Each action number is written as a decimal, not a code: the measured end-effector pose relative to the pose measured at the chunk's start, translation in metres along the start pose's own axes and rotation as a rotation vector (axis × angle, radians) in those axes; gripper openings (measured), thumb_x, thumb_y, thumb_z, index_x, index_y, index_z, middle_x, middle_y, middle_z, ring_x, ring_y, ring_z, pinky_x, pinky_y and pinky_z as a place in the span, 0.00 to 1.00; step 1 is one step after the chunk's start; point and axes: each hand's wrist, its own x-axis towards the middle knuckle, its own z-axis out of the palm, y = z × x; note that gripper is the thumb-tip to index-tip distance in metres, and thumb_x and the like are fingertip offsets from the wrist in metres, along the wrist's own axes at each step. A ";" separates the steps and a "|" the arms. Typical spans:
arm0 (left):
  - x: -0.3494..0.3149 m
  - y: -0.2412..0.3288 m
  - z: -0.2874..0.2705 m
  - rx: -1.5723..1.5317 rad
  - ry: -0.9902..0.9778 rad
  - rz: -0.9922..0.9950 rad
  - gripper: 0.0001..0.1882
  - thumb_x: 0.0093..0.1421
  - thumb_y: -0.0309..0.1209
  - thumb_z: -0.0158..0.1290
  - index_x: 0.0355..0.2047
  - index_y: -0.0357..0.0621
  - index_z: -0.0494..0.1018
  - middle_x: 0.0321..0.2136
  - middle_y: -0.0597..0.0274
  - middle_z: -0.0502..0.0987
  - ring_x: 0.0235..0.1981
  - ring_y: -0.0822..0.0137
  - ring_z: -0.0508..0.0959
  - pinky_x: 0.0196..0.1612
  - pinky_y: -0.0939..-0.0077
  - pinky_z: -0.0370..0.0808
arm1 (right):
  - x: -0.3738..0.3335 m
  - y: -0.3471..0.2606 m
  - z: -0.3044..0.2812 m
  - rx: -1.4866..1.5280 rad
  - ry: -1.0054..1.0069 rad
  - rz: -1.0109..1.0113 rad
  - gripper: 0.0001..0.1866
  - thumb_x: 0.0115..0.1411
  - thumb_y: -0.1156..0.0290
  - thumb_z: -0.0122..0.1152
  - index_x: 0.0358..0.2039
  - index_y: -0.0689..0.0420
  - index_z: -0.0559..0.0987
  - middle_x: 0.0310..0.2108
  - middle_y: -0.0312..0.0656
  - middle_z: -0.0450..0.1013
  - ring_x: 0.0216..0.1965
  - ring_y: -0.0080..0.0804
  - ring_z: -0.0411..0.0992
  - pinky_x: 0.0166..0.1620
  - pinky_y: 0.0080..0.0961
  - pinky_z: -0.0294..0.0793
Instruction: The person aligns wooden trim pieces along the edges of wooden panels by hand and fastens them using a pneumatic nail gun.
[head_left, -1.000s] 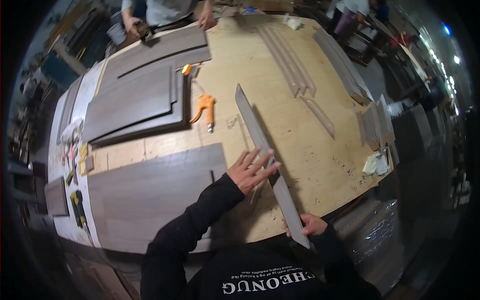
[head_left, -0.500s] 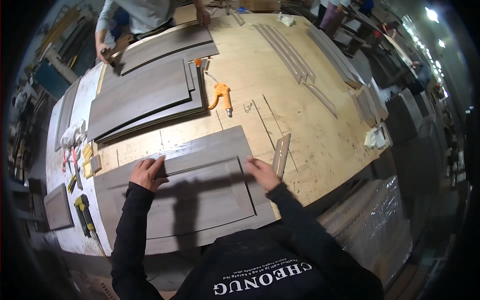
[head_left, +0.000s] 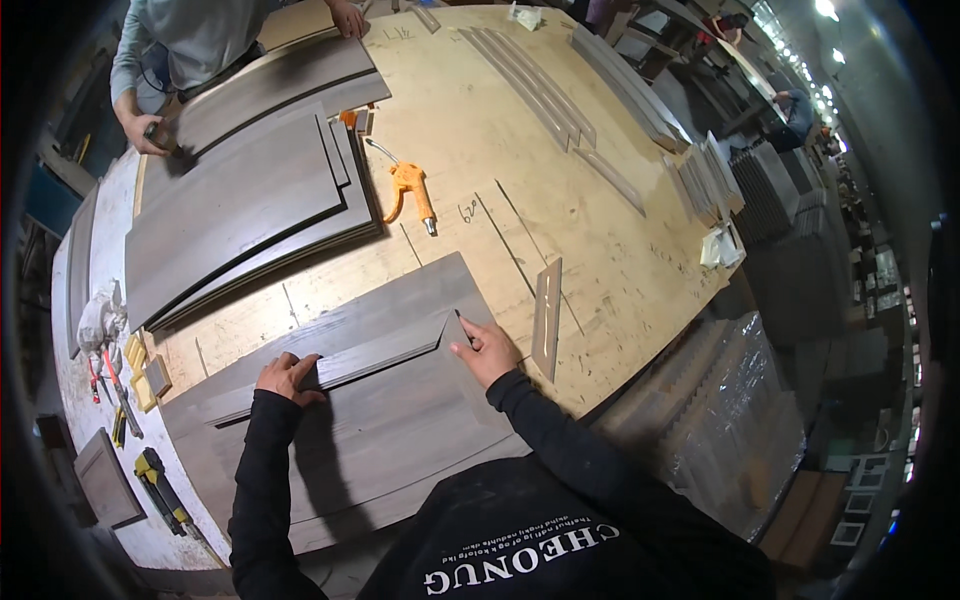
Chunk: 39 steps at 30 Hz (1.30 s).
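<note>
One grey strip point(head_left: 385, 358) spanning near panel point(head_left: 400, 425) on table point(head_left: 620, 260): left hand point(head_left: 289, 380) grasping left portion, right hand point(head_left: 487, 352) curling at angled right end, firm hold unclear. Wide spacing probably steadying long piece; orange air gun point(head_left: 410, 182) lying beyond, presumably clearing workspace.

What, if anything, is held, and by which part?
A grey strip: the right hand is at its right end, the left hand left of its middle; grip firmness cannot be told.

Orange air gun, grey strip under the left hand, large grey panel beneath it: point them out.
Orange air gun point(head_left: 409, 179): head view, on its body.
Grey strip point(head_left: 380, 358): head view, long face.
Large grey panel point(head_left: 402, 422): head view, bare surface.
</note>
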 end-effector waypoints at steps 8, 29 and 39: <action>0.002 0.015 -0.004 -0.069 0.017 0.029 0.35 0.34 0.44 0.68 0.46 0.54 0.73 0.32 0.58 0.70 0.35 0.55 0.71 0.40 0.65 0.70 | 0.000 0.001 -0.006 0.030 -0.060 -0.020 0.27 0.48 0.67 0.67 0.51 0.56 0.74 0.34 0.40 0.69 0.28 0.27 0.67 0.36 0.21 0.70; 0.053 0.094 0.012 -0.184 0.078 0.094 0.28 0.43 0.42 0.64 0.46 0.52 0.74 0.35 0.58 0.70 0.38 0.56 0.69 0.44 0.66 0.69 | -0.004 0.010 -0.011 0.084 -0.091 -0.092 0.25 0.50 0.69 0.66 0.50 0.57 0.74 0.34 0.40 0.69 0.30 0.27 0.69 0.37 0.22 0.70; 0.061 0.095 0.024 -0.080 0.095 0.054 0.28 0.39 0.38 0.66 0.43 0.53 0.73 0.34 0.58 0.70 0.39 0.55 0.69 0.43 0.65 0.69 | 0.011 0.020 -0.014 -0.050 -0.119 -0.104 0.25 0.50 0.64 0.66 0.49 0.57 0.75 0.34 0.42 0.71 0.30 0.27 0.70 0.36 0.21 0.71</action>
